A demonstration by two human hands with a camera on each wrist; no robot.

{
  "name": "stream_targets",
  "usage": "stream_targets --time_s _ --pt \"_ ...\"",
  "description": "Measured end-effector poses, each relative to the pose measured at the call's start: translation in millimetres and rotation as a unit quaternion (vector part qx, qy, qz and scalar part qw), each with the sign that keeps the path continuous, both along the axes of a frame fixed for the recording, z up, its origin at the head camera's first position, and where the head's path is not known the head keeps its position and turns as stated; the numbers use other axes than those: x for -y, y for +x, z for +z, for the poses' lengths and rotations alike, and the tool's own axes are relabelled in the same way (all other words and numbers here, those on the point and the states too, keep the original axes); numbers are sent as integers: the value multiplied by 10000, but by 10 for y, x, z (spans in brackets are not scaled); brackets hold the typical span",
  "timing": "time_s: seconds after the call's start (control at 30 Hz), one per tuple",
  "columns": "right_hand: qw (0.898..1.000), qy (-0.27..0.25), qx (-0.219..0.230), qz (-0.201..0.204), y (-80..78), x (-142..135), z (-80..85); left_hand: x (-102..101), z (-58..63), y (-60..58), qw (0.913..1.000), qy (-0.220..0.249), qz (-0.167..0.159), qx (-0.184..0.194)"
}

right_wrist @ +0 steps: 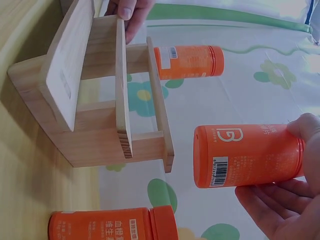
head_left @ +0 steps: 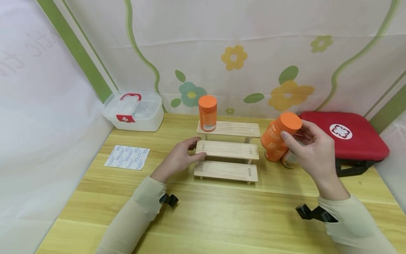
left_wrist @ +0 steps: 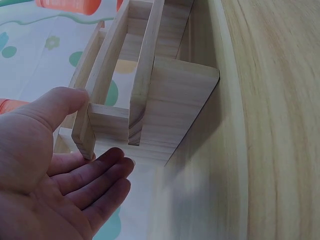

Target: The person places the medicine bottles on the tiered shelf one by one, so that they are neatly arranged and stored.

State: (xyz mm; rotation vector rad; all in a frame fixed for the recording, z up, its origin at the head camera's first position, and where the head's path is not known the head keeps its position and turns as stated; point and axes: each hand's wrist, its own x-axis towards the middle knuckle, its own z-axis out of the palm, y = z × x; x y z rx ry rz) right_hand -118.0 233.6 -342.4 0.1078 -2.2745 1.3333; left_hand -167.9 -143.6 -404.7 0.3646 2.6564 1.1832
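Note:
A three-step wooden display stand [head_left: 226,150] sits mid-table. My left hand [head_left: 177,157] pinches the left end of its middle step, thumb above and index finger beneath; in the left wrist view the other fingers [left_wrist: 107,192] stretch out below. Up in the air right of the stand, my right hand [head_left: 317,151] grips an orange supplement bottle [head_left: 275,134] near its lid, tilted in the head view. Another orange bottle [head_left: 207,114] stands on the top step's left end. Behind the held one, a further orange bottle [right_wrist: 112,225] stands on the table, beside a partly hidden small bottle [head_left: 289,160].
A red first-aid case [head_left: 358,141] with a black handle lies at the back right. The clear first-aid box [head_left: 139,118] stands at the back left. In front of it lies a white printed blister sheet [head_left: 127,157]. A floral curtain [head_left: 196,46] hangs behind the table.

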Motion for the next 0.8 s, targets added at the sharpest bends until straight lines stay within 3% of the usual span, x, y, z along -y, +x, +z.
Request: stream_targets --time_s 0.47,0.8 --pt "9991 -278 -129 307 -228 133 55 9 8 8 10000 -10 47 53" --pt "9990 -163 -180 372 -364 231 57 -11 7 11 9999 -64 106 85"
